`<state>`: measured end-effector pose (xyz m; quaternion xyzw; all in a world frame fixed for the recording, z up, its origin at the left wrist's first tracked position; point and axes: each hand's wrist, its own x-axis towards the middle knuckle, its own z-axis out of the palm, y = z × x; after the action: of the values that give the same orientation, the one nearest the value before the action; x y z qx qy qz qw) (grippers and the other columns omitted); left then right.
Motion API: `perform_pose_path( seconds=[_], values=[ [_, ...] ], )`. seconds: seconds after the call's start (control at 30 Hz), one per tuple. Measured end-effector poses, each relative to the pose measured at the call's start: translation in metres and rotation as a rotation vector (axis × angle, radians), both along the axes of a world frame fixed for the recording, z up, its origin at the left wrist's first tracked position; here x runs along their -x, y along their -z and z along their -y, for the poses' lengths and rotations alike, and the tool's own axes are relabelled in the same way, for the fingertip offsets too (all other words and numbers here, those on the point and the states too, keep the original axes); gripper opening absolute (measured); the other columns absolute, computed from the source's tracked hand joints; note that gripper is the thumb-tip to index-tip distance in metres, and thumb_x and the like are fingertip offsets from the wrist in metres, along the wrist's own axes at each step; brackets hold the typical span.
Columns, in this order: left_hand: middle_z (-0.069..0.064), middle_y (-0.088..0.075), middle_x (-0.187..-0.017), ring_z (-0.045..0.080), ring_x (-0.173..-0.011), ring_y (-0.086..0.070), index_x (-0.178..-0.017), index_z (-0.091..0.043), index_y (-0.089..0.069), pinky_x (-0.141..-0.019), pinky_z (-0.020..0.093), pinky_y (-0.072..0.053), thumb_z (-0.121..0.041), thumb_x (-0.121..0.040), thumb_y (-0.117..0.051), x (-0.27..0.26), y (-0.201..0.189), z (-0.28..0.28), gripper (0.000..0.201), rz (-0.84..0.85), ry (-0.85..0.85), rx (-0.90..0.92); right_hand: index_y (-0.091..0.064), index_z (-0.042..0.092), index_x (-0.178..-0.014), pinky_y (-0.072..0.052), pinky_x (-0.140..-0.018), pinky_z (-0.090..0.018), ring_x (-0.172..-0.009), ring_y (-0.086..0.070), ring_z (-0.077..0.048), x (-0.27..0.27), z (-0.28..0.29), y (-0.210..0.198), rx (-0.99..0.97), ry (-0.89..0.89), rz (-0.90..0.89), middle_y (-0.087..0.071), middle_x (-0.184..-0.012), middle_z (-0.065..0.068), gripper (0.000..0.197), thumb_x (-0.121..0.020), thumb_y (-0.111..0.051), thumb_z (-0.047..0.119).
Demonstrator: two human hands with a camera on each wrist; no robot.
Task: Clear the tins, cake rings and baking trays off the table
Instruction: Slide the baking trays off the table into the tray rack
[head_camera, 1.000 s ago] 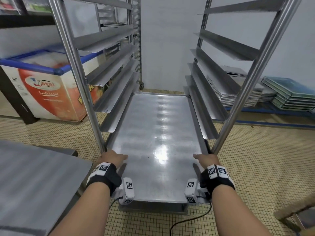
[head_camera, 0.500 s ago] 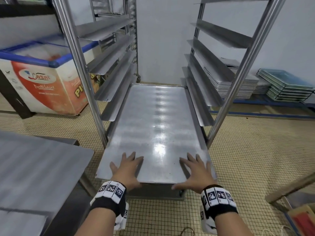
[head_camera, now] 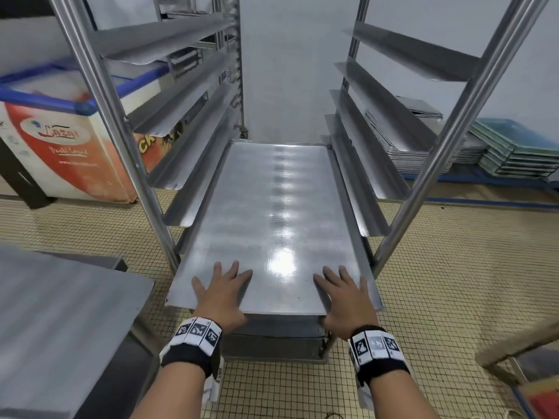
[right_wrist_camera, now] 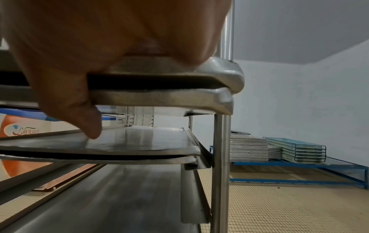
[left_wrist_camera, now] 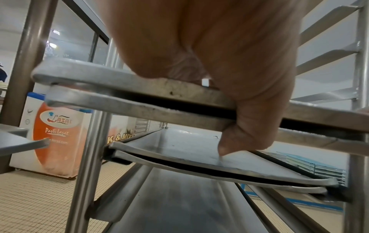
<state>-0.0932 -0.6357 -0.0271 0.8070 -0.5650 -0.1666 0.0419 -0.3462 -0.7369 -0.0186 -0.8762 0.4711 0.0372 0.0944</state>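
Observation:
A large flat steel baking tray [head_camera: 272, 222] lies on the runners of a tall steel rack [head_camera: 115, 131]. My left hand [head_camera: 220, 291] and right hand [head_camera: 344, 297] lie flat on its near end, fingers spread. In the left wrist view the palm presses the top tray's front edge [left_wrist_camera: 119, 80], and a second tray edge [left_wrist_camera: 129, 105] lies right under it. The left thumb [left_wrist_camera: 249, 134] hangs down across both edges. The right wrist view shows the same pair of edges [right_wrist_camera: 159, 96], with the right thumb [right_wrist_camera: 83, 116] hanging in front. Further trays [right_wrist_camera: 139, 140] sit one level lower.
A steel table [head_camera: 60, 328] stands at my left, close to the rack's front post. A chest freezer [head_camera: 60, 146] stands beyond it. Stacked trays [head_camera: 423, 152] rest on a low blue stand at the right. A wooden frame [head_camera: 514, 343] shows at the lower right.
A second ago my hands held the tray by its sides near the front corners. They have since moved onto its top, and the tray has slid deeper into the rack.

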Motion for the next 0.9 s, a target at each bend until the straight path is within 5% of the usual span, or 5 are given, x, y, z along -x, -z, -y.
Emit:
perform_pose_path(
  seconds=[0.33,0.5,0.9],
  values=[
    [-0.007,-0.006,-0.169,0.029,-0.156,0.005,-0.156,-0.041,-0.022,-0.116,0.073,0.006,-0.016,-0.072,-0.079,-0.028,-0.015,0.071,0.105,-0.039,0.0,-0.012,-0.022,0.039,-0.152,-0.005,-0.121,-0.059,-0.153,-0.005,-0.022,-0.031,0.07,-0.005,0.04,-0.001,0.01,-0.014,-0.163,0.014,0.091,-0.078,-0.074,0.035],
    [-0.007,-0.007,-0.169,0.03,-0.156,0.005,-0.156,-0.04,-0.024,-0.115,0.074,0.006,-0.018,-0.073,-0.079,-0.039,-0.016,0.099,0.102,-0.047,-0.001,-0.021,-0.027,0.037,-0.151,-0.006,-0.121,-0.06,-0.153,-0.009,-0.023,-0.044,0.097,-0.01,0.045,-0.006,0.021,-0.02,-0.162,0.013,0.088,-0.076,-0.07,0.021],
    [-0.006,-0.014,-0.166,0.032,-0.156,0.001,-0.154,-0.039,-0.027,-0.112,0.076,-0.002,-0.018,-0.073,-0.074,-0.058,-0.015,0.136,0.096,0.003,0.019,-0.054,-0.034,0.034,-0.145,-0.012,-0.118,-0.063,-0.149,-0.016,-0.026,-0.061,0.131,-0.004,0.096,-0.017,-0.003,-0.027,-0.156,0.011,0.076,-0.077,-0.066,0.02]
  ],
)
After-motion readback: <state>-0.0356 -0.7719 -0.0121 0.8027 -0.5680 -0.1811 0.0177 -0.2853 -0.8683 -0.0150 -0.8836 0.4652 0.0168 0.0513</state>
